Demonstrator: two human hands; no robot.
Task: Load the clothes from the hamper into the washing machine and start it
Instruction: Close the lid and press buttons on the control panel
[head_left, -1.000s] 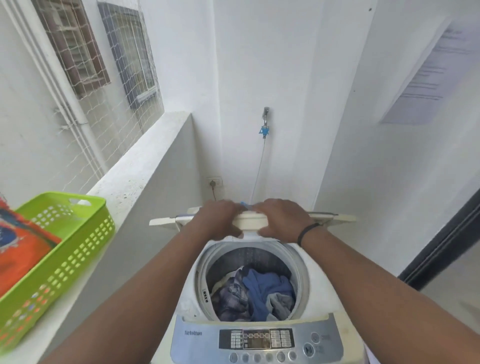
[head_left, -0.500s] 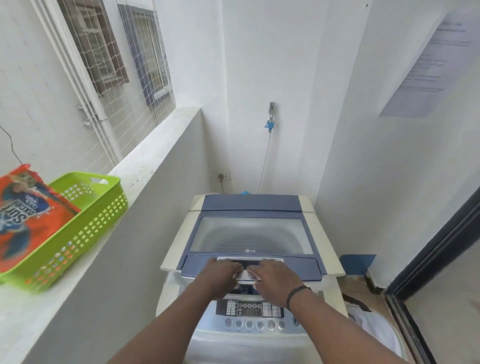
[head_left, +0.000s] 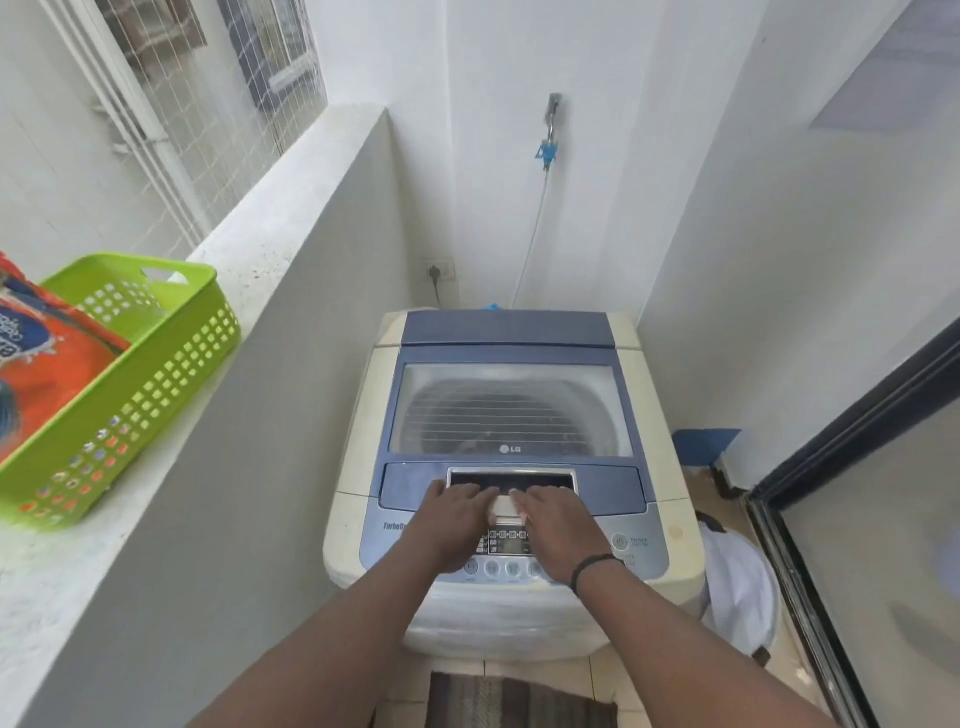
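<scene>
Lid (head_left: 511, 410) down flat on the top-load washing machine (head_left: 358, 415); left hand (head_left: 457, 519) and right hand (head_left: 558, 530) lie side by side, fingers flat, pressing its white front handle (head_left: 505, 508). White hamper (head_left: 737, 587) stands right of the machine.

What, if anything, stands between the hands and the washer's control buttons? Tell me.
Nothing visible does. The lid is down, and the left hand and right hand rest flat over the control panel, partly covering its buttons.

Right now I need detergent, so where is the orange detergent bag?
In the head view, the orange detergent bag sits in the green plastic basket on the white ledge, left of the washing machine.
</scene>
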